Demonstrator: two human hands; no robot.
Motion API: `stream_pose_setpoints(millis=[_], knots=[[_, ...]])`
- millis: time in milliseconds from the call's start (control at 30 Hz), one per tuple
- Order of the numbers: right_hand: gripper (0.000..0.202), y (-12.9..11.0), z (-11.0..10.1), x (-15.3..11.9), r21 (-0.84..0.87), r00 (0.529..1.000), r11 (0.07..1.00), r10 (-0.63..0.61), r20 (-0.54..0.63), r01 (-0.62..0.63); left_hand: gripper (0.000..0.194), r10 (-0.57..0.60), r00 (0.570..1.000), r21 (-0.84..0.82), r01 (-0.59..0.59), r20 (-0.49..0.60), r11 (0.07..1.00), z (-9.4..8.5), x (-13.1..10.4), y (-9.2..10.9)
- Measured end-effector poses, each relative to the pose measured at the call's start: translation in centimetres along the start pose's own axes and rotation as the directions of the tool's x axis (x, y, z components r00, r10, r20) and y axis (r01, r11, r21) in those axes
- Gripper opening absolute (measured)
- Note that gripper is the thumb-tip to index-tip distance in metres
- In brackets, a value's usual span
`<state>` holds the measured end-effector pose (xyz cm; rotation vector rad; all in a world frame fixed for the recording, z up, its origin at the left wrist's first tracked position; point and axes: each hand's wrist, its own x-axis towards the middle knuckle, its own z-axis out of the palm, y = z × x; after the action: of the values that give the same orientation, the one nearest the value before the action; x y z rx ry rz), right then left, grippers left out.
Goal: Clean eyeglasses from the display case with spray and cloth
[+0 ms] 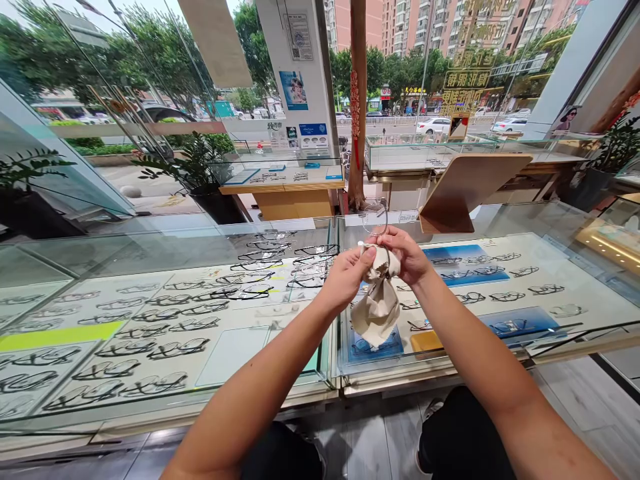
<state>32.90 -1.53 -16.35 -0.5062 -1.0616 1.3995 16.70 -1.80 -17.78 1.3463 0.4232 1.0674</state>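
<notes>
Both my hands are raised together over the glass display case. My left hand (pixel 347 277) pinches a cream cloth (pixel 376 310), with the thumb on top of it. The cloth hangs down below the fingers in loose folds. My right hand (pixel 409 253) is closed round a pair of thin-framed eyeglasses (pixel 375 217) and the right side of the cloth. One rim of the glasses rises above the fingertips, and a dark temple runs down between my hands. The cloth and fingers hide the rest of the frame.
Rows of eyeglasses (pixel 173 310) lie inside the glass case (pixel 333 373), left and right. A brown wooden board (pixel 470 190) stands on the case at the back right. Beyond are a wooden post (pixel 358 107), potted plants (pixel 200 167) and a second glass case (pixel 400 157).
</notes>
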Motion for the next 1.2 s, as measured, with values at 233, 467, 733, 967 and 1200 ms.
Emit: stream_pose_setpoints(millis=[233, 467, 733, 967, 1200], knots=[[0.035, 0.2, -0.3, 0.2, 0.041, 0.999, 0.999, 0.017, -0.028, -0.016, 0.056, -0.023, 0.999, 0.08, 0.02, 0.038, 0.997, 0.2, -0.1, 0.6], [0.033, 0.4, 0.3, 0.0, 0.014, 0.999, 1.0, 0.007, 0.04, -0.007, 0.064, 0.021, 0.996, 0.146, -0.008, -0.092, 0.989, 0.3, 0.0, 1.4], [0.03, -0.8, -0.6, -0.3, -0.034, 0.996, 0.999, -0.024, 0.09, 0.028, 0.07, 0.085, 0.992, 0.232, -0.061, -0.096, 0.971, -1.3, 0.5, 1.3], [0.025, -0.8, -0.6, -0.3, -0.144, 0.979, 0.988, 0.087, 0.184, -0.06, 0.068, 0.189, 0.959, 0.245, -0.135, -0.213, 0.96, -2.4, 1.2, 1.1], [0.024, -0.3, -1.0, -0.2, -0.269, 0.965, 0.96, 0.142, 0.22, -0.08, 0.068, 0.249, 0.93, 0.293, -0.167, -0.272, 0.941, -2.8, 1.3, 1.4]])
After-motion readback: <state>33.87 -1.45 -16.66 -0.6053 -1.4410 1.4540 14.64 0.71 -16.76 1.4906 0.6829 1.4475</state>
